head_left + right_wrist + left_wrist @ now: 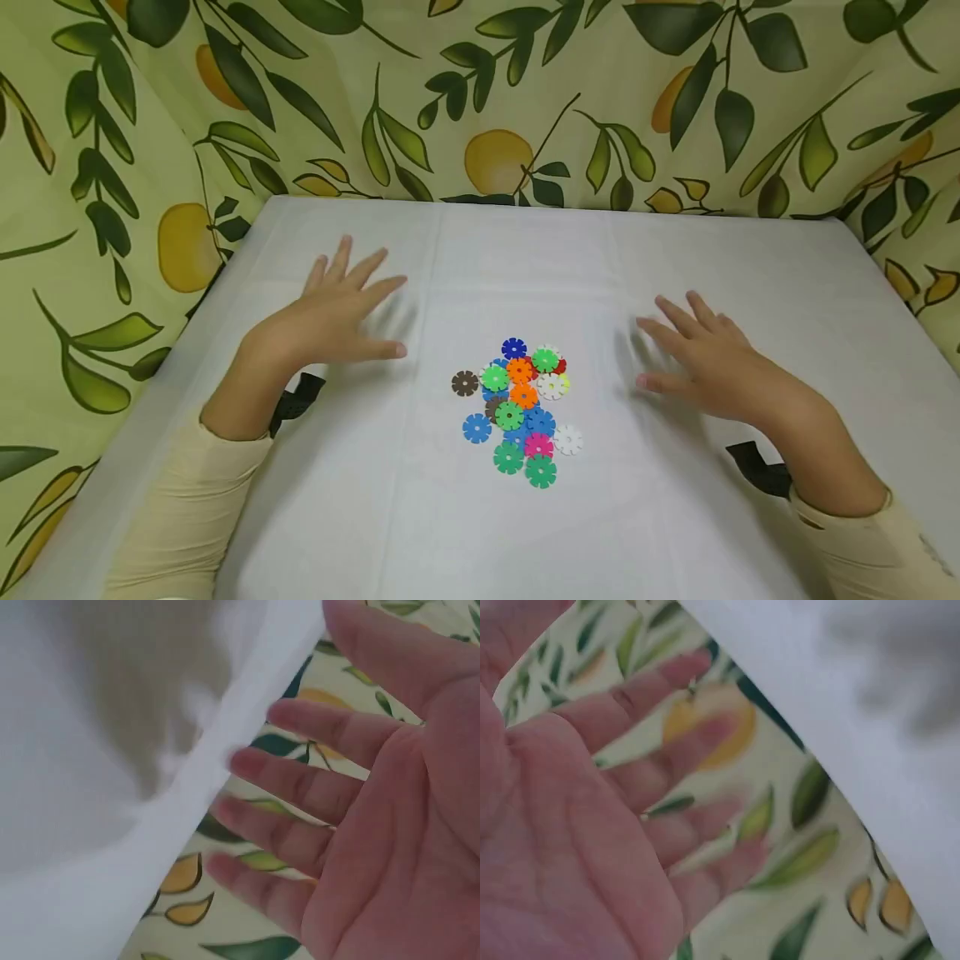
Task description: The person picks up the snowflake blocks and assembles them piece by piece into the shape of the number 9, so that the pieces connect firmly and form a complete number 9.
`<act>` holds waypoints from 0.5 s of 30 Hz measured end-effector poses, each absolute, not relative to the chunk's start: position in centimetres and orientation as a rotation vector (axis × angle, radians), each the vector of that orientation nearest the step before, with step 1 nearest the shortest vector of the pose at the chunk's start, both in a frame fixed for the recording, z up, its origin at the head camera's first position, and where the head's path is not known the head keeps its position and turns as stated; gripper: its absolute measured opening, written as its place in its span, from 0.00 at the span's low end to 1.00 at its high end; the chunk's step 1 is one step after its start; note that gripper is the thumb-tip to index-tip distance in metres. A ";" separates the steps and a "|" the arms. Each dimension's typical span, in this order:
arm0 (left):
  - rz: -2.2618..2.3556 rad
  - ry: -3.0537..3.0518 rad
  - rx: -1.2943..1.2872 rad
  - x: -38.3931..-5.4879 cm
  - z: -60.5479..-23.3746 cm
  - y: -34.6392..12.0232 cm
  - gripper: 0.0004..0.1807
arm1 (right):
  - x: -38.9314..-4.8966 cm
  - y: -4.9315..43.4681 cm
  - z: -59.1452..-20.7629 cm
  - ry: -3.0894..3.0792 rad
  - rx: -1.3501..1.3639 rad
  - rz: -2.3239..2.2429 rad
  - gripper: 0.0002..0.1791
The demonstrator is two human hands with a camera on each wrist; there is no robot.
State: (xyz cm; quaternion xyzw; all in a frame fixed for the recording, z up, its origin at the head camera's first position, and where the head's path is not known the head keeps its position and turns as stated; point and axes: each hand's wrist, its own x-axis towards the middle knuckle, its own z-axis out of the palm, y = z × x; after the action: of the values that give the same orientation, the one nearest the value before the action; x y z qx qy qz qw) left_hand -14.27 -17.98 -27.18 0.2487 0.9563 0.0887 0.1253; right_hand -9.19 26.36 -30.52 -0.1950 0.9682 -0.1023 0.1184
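A loose cluster of notched plastic discs lies flat at the middle of the table, several overlapping. Among them are a dark blue disc (pixel 513 348), a brown disc (pixel 465 383), an orange disc (pixel 519 371), a pink disc (pixel 538 446), a white disc (pixel 568 439) and a green disc (pixel 541 472). Left of the cluster, my left hand (pixel 322 321) hovers with fingers spread; its bare palm (pixel 577 847) fills much of the left wrist view. On the other side my right hand (pixel 701 367) is held above the table, fingers extended, its palm (pixel 397 825) holding nothing. Neither hand touches a disc.
A white cloth (pixel 360 517) covers the table, with faint fold creases. Behind and at the sides hangs a curtain (pixel 420 92) printed with leaves and yellow fruit. Dark straps sit at both wrists, including the left strap (pixel 300 397). Both hands cast shadows on the cloth.
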 end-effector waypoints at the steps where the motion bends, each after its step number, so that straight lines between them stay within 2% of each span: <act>1: 0.273 2.753 0.774 -14.2 -27.3 -17.4 0.44 | -9.1 26.0 -30.6 2.825 -0.605 -0.293 0.41; 4: 0.299 2.636 0.896 -13.6 -27.6 -15.0 0.29 | -9.2 24.5 -30.9 2.797 -0.753 -0.321 0.26; 7: 0.278 2.529 1.010 -12.8 -28.1 -12.0 0.22 | -9.3 23.0 -31.1 2.746 -0.899 -0.377 0.17; 15: 0.151 2.367 1.377 -9.8 -29.5 -5.7 0.16 | -9.7 20.2 -31.6 2.709 -1.167 -0.394 0.21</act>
State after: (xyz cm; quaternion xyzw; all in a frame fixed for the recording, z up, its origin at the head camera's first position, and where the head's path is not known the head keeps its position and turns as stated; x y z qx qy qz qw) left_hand -9.81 -5.73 -29.46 0.4921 0.8460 0.0540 0.1982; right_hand -9.69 20.23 -31.56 -0.3909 0.9071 -0.1320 0.0827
